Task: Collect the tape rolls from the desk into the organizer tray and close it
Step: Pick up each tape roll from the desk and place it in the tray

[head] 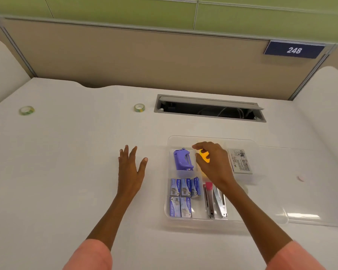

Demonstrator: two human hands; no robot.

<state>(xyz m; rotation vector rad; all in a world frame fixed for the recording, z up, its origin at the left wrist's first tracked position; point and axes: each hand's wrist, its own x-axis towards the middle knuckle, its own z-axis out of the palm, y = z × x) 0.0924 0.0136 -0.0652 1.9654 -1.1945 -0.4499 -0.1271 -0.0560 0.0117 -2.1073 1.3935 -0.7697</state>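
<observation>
Right hand holds a yellow tape roll over the tray; left hand is flat and spread on the desk.

Head view: the right hand point(213, 164) pinches a yellow tape roll point(204, 157) between thumb and fingers, over a rear compartment of the clear plastic organizer tray point(169, 215). Just left of this hand a purple plastic stapler point(182, 159) lies in the tray; below it are small blue boxes point(180, 197). The left hand point(131, 170), fingers apart, holds nothing and rests on the white desk point(66, 172). Far beyond the left hand two green-and-clear tape rolls lie on the desk, one point(26, 110) to its left, one point(139, 107) almost straight ahead.
</observation>
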